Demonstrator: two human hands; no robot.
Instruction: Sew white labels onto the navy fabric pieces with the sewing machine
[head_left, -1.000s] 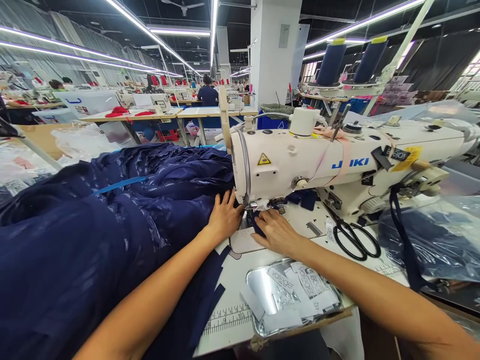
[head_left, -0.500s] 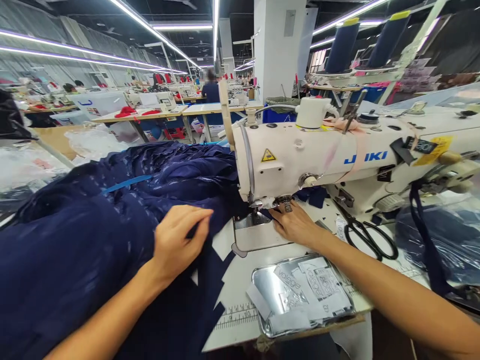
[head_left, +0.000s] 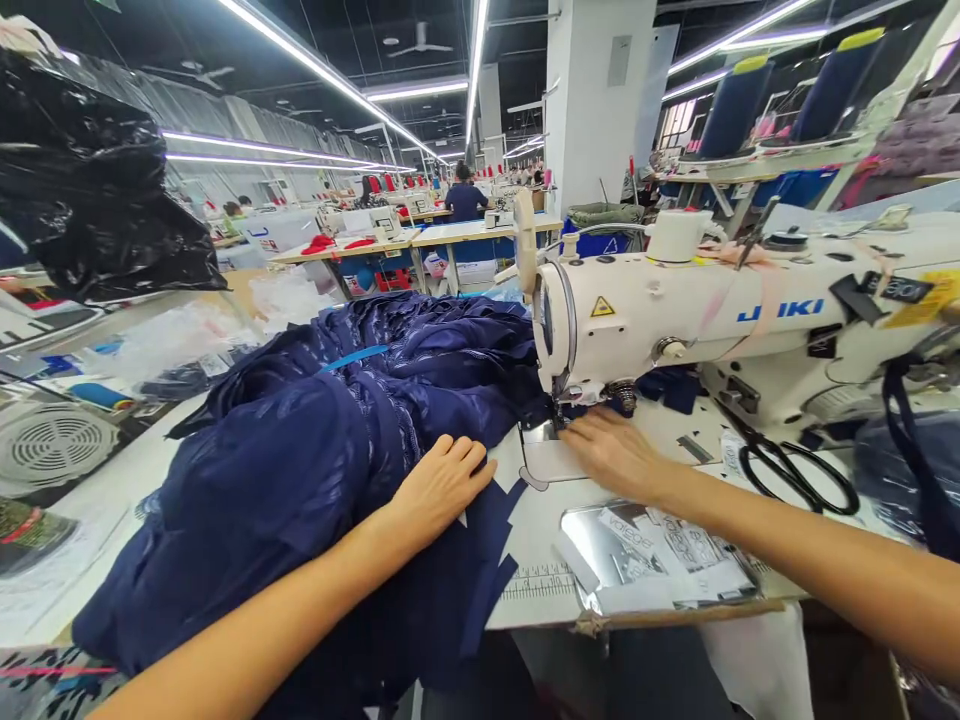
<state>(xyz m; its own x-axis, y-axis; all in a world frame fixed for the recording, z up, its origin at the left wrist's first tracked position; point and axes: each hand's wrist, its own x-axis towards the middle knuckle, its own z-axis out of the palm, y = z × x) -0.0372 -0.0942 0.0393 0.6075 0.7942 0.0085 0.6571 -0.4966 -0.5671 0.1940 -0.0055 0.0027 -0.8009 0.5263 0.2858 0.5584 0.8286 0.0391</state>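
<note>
Beneath the left hand [head_left: 442,485] lies navy fabric [head_left: 277,470].

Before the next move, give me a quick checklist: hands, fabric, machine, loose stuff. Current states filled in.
1. Left hand resting on the navy fabric: ok.
2. Right hand well away from the sewing machine needle area: not ok, fingertips are close beside it.
3. Fabric lying flat under the needle: cannot tell, too small and partly hidden.
4. Scissors apart from both hands: ok, lying to the right.
5. Labels neatly stacked in the metal tray: not ok, scattered.
</note>
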